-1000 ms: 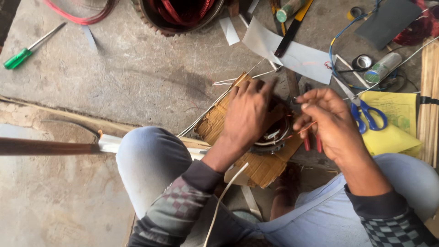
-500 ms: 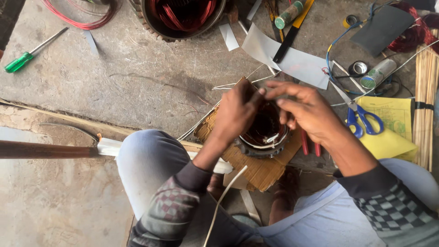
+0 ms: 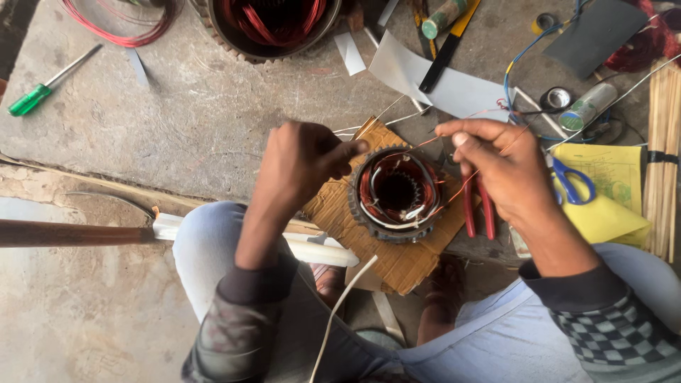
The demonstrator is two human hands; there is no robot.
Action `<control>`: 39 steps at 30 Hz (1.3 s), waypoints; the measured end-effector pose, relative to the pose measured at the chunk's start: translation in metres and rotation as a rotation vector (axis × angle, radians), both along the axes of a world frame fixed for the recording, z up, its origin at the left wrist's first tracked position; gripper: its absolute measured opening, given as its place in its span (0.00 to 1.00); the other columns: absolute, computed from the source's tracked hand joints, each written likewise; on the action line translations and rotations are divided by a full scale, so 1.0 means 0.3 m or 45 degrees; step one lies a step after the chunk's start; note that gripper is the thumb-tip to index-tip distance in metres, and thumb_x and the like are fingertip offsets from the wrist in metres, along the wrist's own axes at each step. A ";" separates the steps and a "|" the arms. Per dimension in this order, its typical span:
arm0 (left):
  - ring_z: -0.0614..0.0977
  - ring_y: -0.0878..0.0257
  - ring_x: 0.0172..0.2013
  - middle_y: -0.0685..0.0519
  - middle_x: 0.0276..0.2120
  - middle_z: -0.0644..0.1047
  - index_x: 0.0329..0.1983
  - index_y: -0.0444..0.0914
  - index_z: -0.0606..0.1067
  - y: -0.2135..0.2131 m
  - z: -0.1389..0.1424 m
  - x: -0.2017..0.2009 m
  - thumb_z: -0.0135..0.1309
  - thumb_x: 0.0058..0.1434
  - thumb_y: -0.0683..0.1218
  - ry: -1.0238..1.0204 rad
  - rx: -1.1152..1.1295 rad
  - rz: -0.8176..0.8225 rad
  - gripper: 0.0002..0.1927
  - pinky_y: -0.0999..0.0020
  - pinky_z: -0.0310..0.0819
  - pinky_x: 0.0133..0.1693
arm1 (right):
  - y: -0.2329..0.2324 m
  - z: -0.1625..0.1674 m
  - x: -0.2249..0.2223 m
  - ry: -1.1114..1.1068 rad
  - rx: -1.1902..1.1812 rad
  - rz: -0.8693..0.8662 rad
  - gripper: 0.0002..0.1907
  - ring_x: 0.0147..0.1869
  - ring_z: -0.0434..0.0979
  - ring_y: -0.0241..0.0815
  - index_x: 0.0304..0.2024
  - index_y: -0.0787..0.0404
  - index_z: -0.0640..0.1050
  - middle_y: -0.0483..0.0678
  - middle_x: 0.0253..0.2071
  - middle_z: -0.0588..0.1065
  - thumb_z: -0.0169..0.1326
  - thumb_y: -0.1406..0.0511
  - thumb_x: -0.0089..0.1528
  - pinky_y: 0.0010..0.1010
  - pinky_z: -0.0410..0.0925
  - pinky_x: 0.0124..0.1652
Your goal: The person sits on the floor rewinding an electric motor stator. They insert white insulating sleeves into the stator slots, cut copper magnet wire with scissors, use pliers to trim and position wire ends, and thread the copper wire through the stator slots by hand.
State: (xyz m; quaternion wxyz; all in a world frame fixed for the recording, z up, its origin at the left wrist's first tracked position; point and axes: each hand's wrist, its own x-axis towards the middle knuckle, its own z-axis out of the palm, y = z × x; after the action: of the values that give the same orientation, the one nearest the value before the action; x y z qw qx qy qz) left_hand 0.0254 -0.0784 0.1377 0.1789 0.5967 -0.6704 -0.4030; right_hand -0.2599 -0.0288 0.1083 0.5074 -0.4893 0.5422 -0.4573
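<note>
A small round motor stator (image 3: 395,191) with copper windings sits on a piece of brown cardboard (image 3: 397,266) between my knees. My right hand (image 3: 505,170) is just right of it, thumb and forefinger pinched on a thin copper wire (image 3: 457,190) that runs down into the windings. Red-handled pliers (image 3: 479,211) lie under that hand. My left hand (image 3: 301,167) hovers at the stator's left edge, fingers curled and forefinger pointing at the rim. Whether it pinches a wire is too fine to tell.
On the stone floor lie a green screwdriver (image 3: 32,99), a larger wound stator (image 3: 273,21), a red wire coil (image 3: 120,32), white paper sheets (image 3: 443,85), blue scissors (image 3: 574,181) on yellow paper (image 3: 606,206), a stick bundle (image 3: 663,156) and a wooden-handled tool (image 3: 71,232).
Both hands were bunched over the stator. They have drawn apart, left hand leftward and right hand rightward with the wire, so the stator now shows between them.
</note>
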 end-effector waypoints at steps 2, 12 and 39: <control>0.84 0.64 0.28 0.47 0.27 0.84 0.33 0.32 0.83 0.026 0.040 -0.025 0.65 0.62 0.49 0.509 -0.012 -0.038 0.14 0.67 0.79 0.32 | 0.000 0.012 0.002 0.138 -0.077 0.041 0.12 0.35 0.72 0.29 0.52 0.66 0.82 0.46 0.40 0.79 0.57 0.71 0.67 0.19 0.67 0.36; 0.88 0.61 0.41 0.52 0.41 0.85 0.47 0.36 0.79 -0.131 -0.052 -0.269 0.65 0.54 0.40 0.402 -0.494 -0.696 0.17 0.68 0.84 0.44 | -0.086 0.032 -0.073 0.030 0.226 0.176 0.22 0.31 0.75 0.31 0.55 0.67 0.79 0.44 0.35 0.81 0.64 0.70 0.57 0.23 0.70 0.32; 0.84 0.53 0.42 0.48 0.40 0.83 0.48 0.41 0.82 -0.207 -0.225 -0.218 0.61 0.59 0.39 0.372 -0.807 -1.068 0.14 0.61 0.79 0.45 | 0.002 -0.085 0.013 0.535 0.012 0.002 0.16 0.30 0.83 0.36 0.46 0.60 0.84 0.48 0.32 0.83 0.63 0.64 0.56 0.28 0.74 0.32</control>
State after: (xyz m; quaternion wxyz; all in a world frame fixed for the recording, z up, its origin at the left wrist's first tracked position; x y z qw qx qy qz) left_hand -0.0400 -0.1404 0.0700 0.2652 0.1326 -0.9078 -0.2966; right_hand -0.2559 -0.0282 0.0829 0.3857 -0.5721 0.6378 -0.3422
